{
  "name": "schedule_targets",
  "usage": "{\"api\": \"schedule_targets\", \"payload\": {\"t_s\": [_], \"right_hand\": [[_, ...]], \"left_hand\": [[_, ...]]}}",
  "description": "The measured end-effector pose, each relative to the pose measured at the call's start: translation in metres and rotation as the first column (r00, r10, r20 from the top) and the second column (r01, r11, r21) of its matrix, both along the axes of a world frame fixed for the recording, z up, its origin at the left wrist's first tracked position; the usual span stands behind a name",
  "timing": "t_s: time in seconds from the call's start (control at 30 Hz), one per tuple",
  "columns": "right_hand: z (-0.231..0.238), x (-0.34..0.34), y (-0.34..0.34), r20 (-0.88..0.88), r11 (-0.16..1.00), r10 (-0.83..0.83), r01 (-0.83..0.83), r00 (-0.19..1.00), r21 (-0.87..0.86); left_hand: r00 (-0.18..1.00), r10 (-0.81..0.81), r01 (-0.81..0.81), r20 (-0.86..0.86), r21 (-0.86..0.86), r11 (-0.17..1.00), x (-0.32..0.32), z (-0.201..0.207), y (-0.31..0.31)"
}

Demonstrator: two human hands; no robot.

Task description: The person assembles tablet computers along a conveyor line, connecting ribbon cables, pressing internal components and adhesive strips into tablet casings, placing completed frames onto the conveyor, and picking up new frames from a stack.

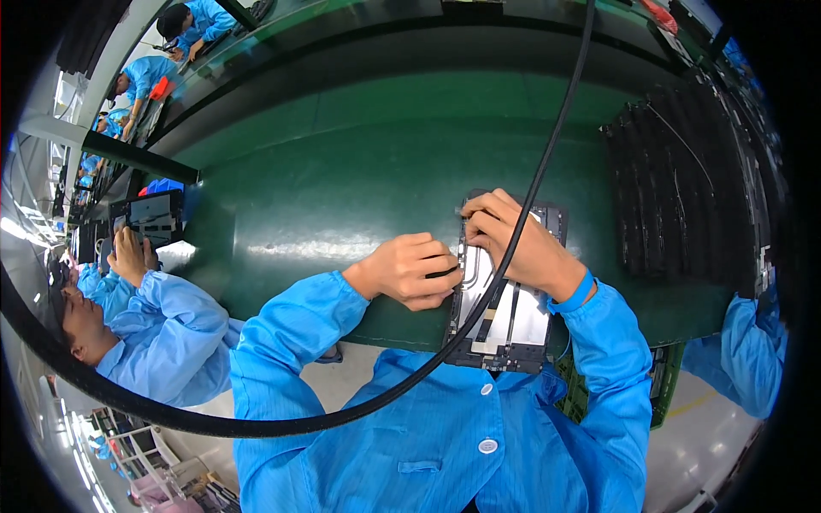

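An opened tablet (528,329), its silvery inside and dark frame bared, lies near the bench's front edge in front of me. My left hand (412,272) is closed at its left edge, the fingers curled inward; whatever they may pinch is hidden. Across the tablet's upper part reaches my right hand (532,250), with a blue band at the wrist. Its fingers are bent and pressed together over the upper left corner, and I cannot make out anything between them. Dark strips and small parts show along the tablet's lower end.
A black cable (560,115) hangs in front of the view, crossing the tablet. Dark flat pieces stand in a thick stack (676,184) on the green bench (342,184) at the right. A co-worker (162,338) handles another tablet (147,215) at left. A green crate (665,385) sits below the bench.
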State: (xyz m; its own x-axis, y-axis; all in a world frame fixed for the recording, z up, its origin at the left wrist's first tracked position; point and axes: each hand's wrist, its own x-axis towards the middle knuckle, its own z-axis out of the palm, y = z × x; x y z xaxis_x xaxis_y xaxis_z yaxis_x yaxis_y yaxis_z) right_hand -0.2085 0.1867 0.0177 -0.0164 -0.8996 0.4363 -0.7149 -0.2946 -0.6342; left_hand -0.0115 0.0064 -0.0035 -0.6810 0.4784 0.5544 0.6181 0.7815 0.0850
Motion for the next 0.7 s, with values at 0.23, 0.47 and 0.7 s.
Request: {"api": "schedule_targets", "payload": {"t_s": [0.23, 0.47, 0.7], "right_hand": [[0.0, 0.0, -0.001, -0.079, 1.0, -0.01, 0.012, 0.997, 0.022], [-0.006, -0.001, -0.005, 0.036, 0.993, -0.104, 0.105, 0.994, -0.053], [-0.002, -0.004, -0.008, 0.284, 0.988, -0.144, 0.122, 0.948, 0.096]], "left_hand": [[0.998, -0.04, 0.04, -0.047, 0.003, 0.999, -0.011, -0.002, -0.006], [0.997, -0.076, 0.075, 0.006, 0.098, 0.992, -0.024, -0.002, -0.014], [1.0, -0.021, 0.02, 0.005, 0.138, 0.99, -0.028, -0.003, -0.019]]}}
